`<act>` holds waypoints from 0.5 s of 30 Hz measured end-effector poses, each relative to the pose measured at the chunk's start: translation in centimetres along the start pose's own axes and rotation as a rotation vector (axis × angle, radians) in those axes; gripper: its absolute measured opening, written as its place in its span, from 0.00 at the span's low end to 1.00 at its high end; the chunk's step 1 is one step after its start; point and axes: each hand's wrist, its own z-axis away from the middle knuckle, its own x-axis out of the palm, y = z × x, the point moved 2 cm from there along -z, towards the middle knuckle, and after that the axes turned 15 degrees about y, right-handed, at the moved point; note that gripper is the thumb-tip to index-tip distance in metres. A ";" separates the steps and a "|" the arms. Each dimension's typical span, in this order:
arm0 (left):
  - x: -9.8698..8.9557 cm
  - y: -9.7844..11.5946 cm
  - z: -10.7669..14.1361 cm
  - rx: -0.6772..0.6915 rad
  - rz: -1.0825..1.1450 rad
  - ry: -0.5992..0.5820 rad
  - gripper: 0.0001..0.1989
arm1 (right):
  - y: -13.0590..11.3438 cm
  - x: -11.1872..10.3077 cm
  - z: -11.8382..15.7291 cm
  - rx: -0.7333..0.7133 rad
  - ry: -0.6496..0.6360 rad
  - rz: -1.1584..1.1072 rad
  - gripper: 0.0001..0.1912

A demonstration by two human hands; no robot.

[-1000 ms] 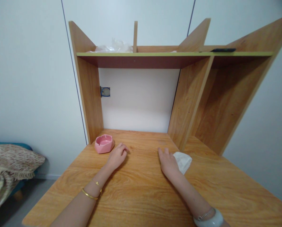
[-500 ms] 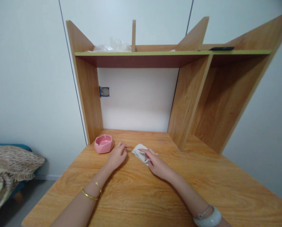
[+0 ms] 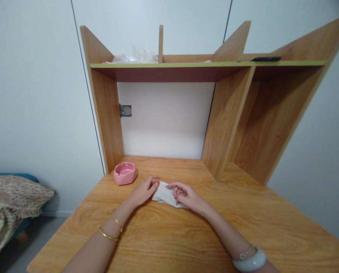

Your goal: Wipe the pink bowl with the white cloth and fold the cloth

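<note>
A pale grey-white cloth (image 3: 164, 194) lies folded flat on the wooden desk between my two hands. My left hand (image 3: 143, 190) is at the cloth's upper left corner, its thumb against the corner and its fingers close beside it. Over the cloth's right end, my right hand (image 3: 188, 196) has its index finger stretched out and the others curled in against the fabric. A gold bangle circles my left forearm, and a white bangle with a thin chain is on my right. Beyond my left hand stands a pink faceted ashtray (image 3: 125, 173).
The desk (image 3: 169, 242) carries a wooden shelf unit (image 3: 169, 65) along its back. Clear plastic wrapping (image 3: 135, 56) and a flat black object (image 3: 267, 58) are on the upper shelf. An uncovered wall socket box (image 3: 126, 110) shows behind. A patterned throw (image 3: 13, 193) is at far left.
The cloth has shifted left and toward me and turned, so its corner meets my left thumb. My right hand has come slightly nearer, with its fingers more curled. The ashtray stays put.
</note>
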 end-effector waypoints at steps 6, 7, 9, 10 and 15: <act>0.7 -0.2 0.2 0.003 0.013 -0.017 0.21 | 0.4 -0.7 -0.5 -0.184 0.239 0.132 0.23; 0.8 -0.3 0.2 -0.002 0.011 -0.018 0.21 | 0.4 -0.8 -0.5 -0.217 0.281 0.167 0.24; 0.7 -0.2 0.1 -0.006 0.012 -0.023 0.20 | 0.3 -1.0 -0.5 -0.266 0.333 0.240 0.25; 0.5 -0.2 0.1 -0.003 0.018 -0.038 0.19 | 0.3 -1.0 -0.5 -0.283 0.343 0.274 0.25; -2.0 -0.5 -0.5 -0.078 -0.013 -0.256 0.16 | 0.3 -1.0 -0.3 -0.309 0.338 0.371 0.27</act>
